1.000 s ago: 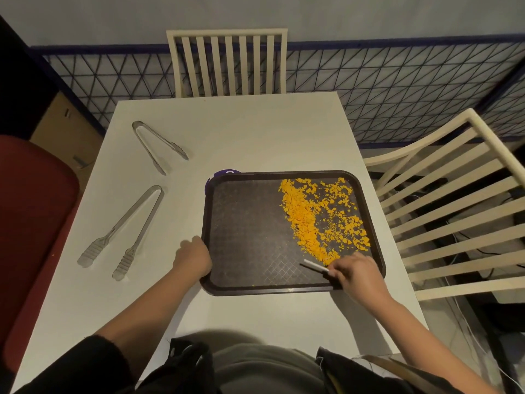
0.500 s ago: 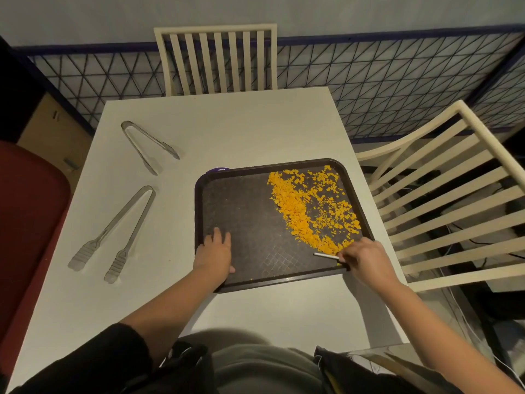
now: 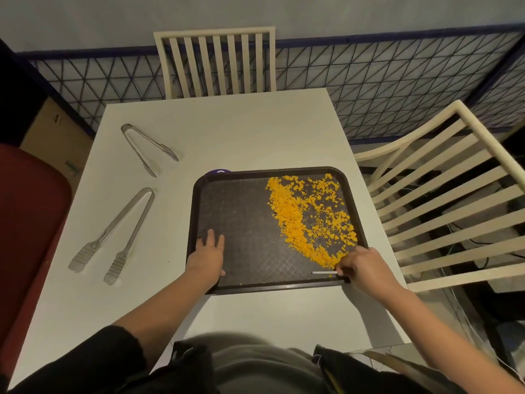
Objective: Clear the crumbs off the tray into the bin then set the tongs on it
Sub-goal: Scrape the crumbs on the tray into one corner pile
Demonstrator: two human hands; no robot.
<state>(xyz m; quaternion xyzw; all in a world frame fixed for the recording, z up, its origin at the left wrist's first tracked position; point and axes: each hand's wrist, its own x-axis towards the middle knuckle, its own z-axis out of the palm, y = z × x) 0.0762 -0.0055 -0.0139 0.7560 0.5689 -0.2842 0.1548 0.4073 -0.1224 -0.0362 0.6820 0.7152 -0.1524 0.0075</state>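
A dark brown tray (image 3: 250,217) lies on the white table (image 3: 241,132). Orange crumbs (image 3: 301,217) cover its right half in a curved band. My left hand (image 3: 207,257) rests flat on the tray's near left corner, fingers spread. My right hand (image 3: 366,265) sits at the near right corner, pinching a thin white stick (image 3: 324,272) that lies on the tray just below the crumbs. Two metal tongs lie on the table to the left: long tongs (image 3: 113,234) nearer me, short tongs (image 3: 147,147) farther back. No bin is in view.
A purple object (image 3: 218,172) peeks out behind the tray's far left corner. Cream slatted chairs stand at the far side (image 3: 216,61) and the right side (image 3: 443,200) of the table. A red seat (image 3: 25,223) is at the left. Cables lie on the floor at the right.
My left hand moved from the tray's left rim onto its surface and opened flat. The right hand drew the stick toward the near right corner. The camera view shifted slightly.
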